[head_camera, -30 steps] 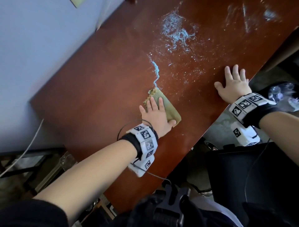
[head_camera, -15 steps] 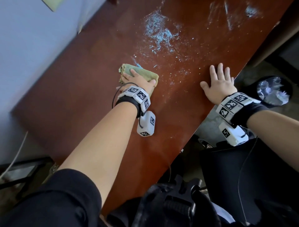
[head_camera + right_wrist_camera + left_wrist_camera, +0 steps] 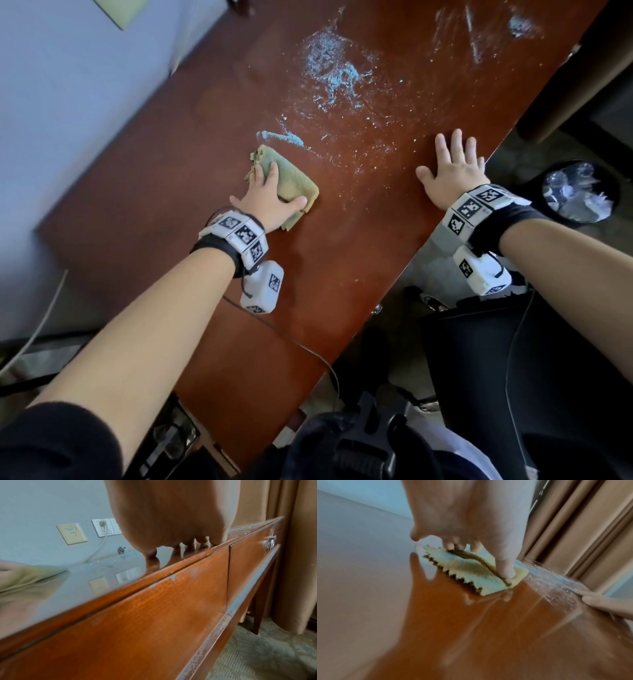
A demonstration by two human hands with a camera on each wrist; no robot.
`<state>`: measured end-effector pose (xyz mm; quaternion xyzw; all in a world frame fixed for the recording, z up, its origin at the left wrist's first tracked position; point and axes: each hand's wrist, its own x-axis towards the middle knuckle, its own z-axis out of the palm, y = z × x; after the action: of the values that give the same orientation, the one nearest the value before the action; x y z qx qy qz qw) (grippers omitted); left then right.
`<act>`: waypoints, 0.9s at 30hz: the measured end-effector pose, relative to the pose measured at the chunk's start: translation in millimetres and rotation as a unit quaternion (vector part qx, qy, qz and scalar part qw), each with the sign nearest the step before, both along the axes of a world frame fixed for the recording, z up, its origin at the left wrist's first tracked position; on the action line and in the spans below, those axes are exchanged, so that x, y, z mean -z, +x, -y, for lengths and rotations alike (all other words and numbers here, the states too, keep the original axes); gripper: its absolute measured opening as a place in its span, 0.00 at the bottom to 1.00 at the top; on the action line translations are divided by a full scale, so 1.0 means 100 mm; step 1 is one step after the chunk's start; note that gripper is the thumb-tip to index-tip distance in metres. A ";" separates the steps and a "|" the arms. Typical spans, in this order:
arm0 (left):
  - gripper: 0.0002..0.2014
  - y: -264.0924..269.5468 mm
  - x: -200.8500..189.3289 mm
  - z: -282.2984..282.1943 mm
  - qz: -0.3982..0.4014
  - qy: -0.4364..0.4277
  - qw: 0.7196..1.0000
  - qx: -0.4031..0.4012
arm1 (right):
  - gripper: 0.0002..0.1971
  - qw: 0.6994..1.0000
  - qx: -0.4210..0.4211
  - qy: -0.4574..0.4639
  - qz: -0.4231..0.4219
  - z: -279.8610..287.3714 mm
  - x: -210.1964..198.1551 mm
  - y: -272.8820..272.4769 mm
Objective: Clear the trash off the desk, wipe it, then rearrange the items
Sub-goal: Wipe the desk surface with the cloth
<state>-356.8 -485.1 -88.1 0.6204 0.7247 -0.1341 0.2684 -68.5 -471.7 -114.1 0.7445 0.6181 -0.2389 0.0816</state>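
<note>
reddish-brown wood, glossy enough to mirror the wall, makes up the desk, which runs diagonally through the head view. the left hand presses down on a folded yellow-green cloth near the middle of the desktop; the fingers lie together along the top of the cloth and the thumb hooks round its near edge, so the cloth is pinned flat against the wood. the left wrist view shows the same cloth with its ragged edge on the surface and the fingertips dug into a crease.

just beyond the cloth a pale blue streak of foam sits on the wood, and farther off a larger blue-white smear spreads with specks scattered around it.

the right hand rests flat on the desktop close to the front edge, well apart from the cloth, fingers straight and slightly spread, holding nothing. from the right wrist view the palm sits above the desk's front panel.

beside the desk, below the right wrist, a black bin holds crumpled clear plastic. wall sockets and a beige switch plate sit on the grey wall behind.
</note>
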 end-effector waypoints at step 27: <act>0.43 0.06 0.03 1.55 -0.077 -0.046 0.938 0.335 | 0.33 1.000 0.002 0.016 0.012 0.02 0.02 -0.03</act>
<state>-351.0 -640.0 -91.0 0.8019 0.4866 -0.2968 0.1791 -71.8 -473.2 -116.3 0.7501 0.6190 -0.2199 0.0765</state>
